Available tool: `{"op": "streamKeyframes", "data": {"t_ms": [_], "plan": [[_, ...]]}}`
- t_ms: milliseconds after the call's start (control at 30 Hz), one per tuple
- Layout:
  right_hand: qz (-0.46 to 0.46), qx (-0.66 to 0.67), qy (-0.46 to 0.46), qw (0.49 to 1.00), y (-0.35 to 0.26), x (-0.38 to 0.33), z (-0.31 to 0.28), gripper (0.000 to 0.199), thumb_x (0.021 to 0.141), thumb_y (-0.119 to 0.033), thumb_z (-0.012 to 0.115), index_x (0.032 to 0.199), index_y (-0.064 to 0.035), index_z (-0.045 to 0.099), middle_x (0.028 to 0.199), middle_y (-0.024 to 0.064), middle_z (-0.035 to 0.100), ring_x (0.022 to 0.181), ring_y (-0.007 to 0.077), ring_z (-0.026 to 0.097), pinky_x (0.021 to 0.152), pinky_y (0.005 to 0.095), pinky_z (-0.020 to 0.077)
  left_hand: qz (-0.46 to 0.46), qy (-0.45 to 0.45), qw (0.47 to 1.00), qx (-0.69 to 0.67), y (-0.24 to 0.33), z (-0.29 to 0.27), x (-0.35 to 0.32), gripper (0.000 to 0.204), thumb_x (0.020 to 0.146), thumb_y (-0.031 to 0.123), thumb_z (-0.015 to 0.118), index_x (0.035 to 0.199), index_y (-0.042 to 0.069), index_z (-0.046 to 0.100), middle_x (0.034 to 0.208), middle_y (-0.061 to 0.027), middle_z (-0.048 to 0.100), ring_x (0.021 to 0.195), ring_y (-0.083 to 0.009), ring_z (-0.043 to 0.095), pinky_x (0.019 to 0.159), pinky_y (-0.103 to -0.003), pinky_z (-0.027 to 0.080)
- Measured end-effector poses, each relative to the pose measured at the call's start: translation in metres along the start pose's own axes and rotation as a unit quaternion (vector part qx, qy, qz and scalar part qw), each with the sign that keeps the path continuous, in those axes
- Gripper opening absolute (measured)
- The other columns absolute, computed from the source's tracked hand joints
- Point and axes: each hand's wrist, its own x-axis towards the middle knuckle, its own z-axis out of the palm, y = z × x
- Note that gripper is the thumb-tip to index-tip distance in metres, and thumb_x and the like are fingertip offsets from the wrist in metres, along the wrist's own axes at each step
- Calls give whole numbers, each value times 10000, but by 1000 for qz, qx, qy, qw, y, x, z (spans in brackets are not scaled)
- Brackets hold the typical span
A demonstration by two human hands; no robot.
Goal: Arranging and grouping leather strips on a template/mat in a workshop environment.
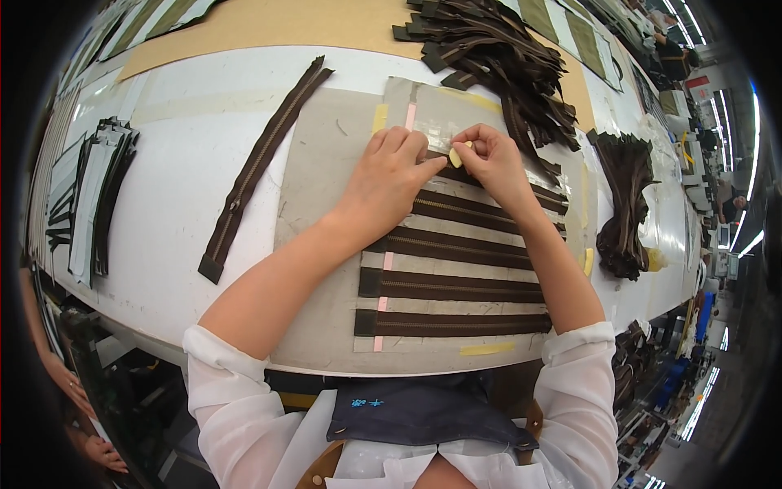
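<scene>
On a grey board [314, 196], several dark brown zippers [460, 287] with metal teeth lie side by side in rows. My left hand [389, 175] rests across the left part of the upper rows, palm down. Its fingers are spread, with one stretched along the topmost zipper. Pinched between my right thumb and fingers is a small pale yellow piece of tailor's chalk [455, 158]. My right hand [491, 163] holds its edge at the topmost zipper, close to my left fingertip. My hands and forearms hide parts of several zippers.
A single zipper [257, 167] lies slantwise left of the board. Beyond the board is a heap of zippers [497, 49], with a zipper bundle [626, 204] at right. Cut pieces [98, 200] are stacked at far left. Another person's hands [73, 387] show at lower left.
</scene>
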Motion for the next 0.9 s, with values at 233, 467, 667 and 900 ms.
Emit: {"op": "streamKeyframes", "data": {"t_ms": [233, 467, 667, 900], "plan": [[9, -11, -9, 1000, 1, 1, -1, 118, 947, -102, 642, 984, 10, 631, 700, -41, 611, 589, 5, 484, 535, 179, 359, 1, 2, 1000, 0, -1, 1, -1, 382, 761, -36, 592, 1094, 93, 731, 990, -65, 549, 1019, -253, 528, 959, -383, 424], [15, -11, -11, 1000, -1, 0, 0, 122, 948, -107, 649, 979, 10, 632, 693, -46, 604, 586, 3, 468, 534, 178, 350, -1, -2, 1000, -1, -1, 0, -1, 381, 761, -37, 598, 1092, 94, 733, 994, -65, 549, 1027, -250, 527, 960, -383, 424], [-4, -15, 3, 1000, 3, 0, 3, 129, 951, -116, 651, 982, 8, 635, 674, -53, 585, 591, 4, 475, 534, 179, 350, -1, -4, 1000, 0, -1, 1, 0, 385, 760, -37, 600, 1095, 97, 734, 992, -65, 549, 1029, -248, 527, 962, -382, 423], [16, 60, 29, 998, -2, -4, 0, 138, 969, -135, 640, 1004, -1, 632, 674, -61, 568, 577, 3, 453, 521, 173, 330, -3, -6, 1000, 1, -1, 2, 0, 377, 759, -24, 600, 1089, 98, 736, 989, -65, 551, 1031, -250, 528, 967, -385, 423]]}}
